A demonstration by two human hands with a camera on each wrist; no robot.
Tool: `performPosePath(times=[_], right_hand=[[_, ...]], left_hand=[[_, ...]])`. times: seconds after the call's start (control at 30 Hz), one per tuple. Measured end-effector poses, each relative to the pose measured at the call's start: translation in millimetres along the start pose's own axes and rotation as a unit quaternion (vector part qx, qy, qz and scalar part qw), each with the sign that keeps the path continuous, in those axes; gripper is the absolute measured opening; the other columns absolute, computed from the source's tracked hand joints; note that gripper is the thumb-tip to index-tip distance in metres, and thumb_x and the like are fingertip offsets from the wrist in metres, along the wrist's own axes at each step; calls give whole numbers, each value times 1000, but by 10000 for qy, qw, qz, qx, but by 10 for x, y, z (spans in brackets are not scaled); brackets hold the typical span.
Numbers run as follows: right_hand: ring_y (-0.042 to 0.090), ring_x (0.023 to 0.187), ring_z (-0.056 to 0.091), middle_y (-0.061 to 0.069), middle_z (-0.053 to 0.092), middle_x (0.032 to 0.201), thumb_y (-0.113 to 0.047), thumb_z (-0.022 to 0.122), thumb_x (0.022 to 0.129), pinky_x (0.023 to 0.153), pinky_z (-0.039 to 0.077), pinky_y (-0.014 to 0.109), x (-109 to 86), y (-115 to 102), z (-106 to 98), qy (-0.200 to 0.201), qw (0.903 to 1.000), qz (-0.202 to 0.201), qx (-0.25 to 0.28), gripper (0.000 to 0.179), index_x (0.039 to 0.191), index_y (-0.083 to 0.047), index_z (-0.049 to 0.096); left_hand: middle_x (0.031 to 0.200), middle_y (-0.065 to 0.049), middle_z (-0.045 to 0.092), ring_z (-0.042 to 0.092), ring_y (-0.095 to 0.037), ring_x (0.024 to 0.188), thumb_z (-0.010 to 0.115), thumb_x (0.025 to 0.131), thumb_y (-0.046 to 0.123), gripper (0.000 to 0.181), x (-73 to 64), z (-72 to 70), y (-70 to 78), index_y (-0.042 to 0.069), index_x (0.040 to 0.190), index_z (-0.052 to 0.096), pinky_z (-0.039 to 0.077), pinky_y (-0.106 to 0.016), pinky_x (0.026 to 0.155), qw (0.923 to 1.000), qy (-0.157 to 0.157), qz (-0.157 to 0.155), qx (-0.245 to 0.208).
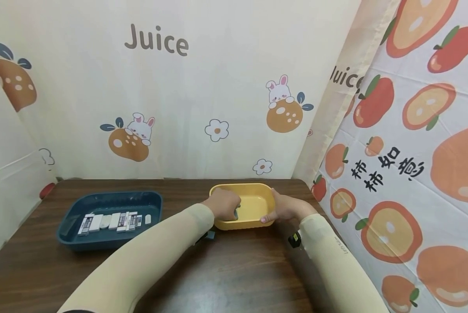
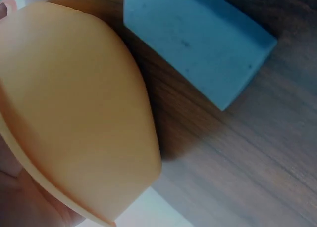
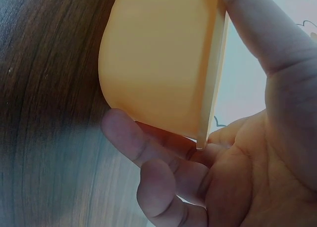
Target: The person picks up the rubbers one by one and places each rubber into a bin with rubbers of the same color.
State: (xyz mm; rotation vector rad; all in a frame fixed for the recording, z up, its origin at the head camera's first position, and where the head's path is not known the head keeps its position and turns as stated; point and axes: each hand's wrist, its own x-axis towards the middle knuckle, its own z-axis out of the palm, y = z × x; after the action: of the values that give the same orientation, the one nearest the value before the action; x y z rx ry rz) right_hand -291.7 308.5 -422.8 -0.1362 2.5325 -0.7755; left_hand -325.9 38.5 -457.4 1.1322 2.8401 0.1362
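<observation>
A yellow plastic basin (image 1: 253,187) stands toward the back right of the dark wooden table. My right hand (image 1: 284,207) grips its right end, the thumb (image 3: 265,31) over the rim and the other fingers under and against the outer wall (image 3: 158,64). Reaching over the left rim, my left hand (image 1: 223,204) is inside the basin with curled fingers; a sliver of a small grey-green thing (image 1: 236,212) shows at them, its kind hidden. In the left wrist view the basin's wall (image 2: 84,98) covers most of that hand. Beside the basin, under the left wrist, lies a blue block (image 2: 198,44).
A dark blue tray (image 1: 71,237) on the left holds several small white boxes and pieces (image 1: 112,221) in a row. A printed curtain (image 1: 179,108) closes off the back edge of the table (image 1: 234,269), and a fruit-patterned one (image 1: 390,182) hangs on the right.
</observation>
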Motion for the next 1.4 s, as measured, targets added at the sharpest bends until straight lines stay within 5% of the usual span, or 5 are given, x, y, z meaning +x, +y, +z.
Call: performPosePath(times=[0.4,0.6,0.77,1.07,1.4], right_hand=[[31,96,78,29,61,150,-46,105,82,87,68,52,-4,12,-5,9,10000,12,-29,150,181,-3,0],[32,100,77,33,50,165,-48,106,80,91,68,55,-1,-20,-19,-5,9998,173,-41,156,181,-4,-4],[31,100,76,30,59,155,-50,105,79,88,67,52,-5,-28,-19,19,9997,201,-166,155,181,-4,-2],[31,101,74,25,62,143,-45,106,81,87,66,48,13,15,-8,0,10000,24,-63,147,179,-3,6],[33,102,74,26,61,144,-43,106,81,88,67,52,2,4,-9,-35,10000,-52,51,143,178,-4,10]], left_hand=[[81,4,70,54,-11,70,84,104,39,28,-177,-203,-47,16,90,77,56,-32,72,9999,-3,-54,156],[84,3,68,55,-16,74,72,106,17,11,-428,-445,-97,17,95,74,57,-33,69,9963,-159,-699,477],[85,1,72,61,-17,75,74,106,16,7,-669,-570,-132,13,102,79,64,-38,70,9911,-240,-1233,451],[73,2,69,61,-19,68,82,101,23,21,-965,-352,-127,18,82,72,57,-37,64,9867,-553,-1489,-337],[76,0,68,61,-20,71,89,92,66,53,-1021,-146,27,14,91,80,57,-39,70,9835,-845,-1588,-195]])
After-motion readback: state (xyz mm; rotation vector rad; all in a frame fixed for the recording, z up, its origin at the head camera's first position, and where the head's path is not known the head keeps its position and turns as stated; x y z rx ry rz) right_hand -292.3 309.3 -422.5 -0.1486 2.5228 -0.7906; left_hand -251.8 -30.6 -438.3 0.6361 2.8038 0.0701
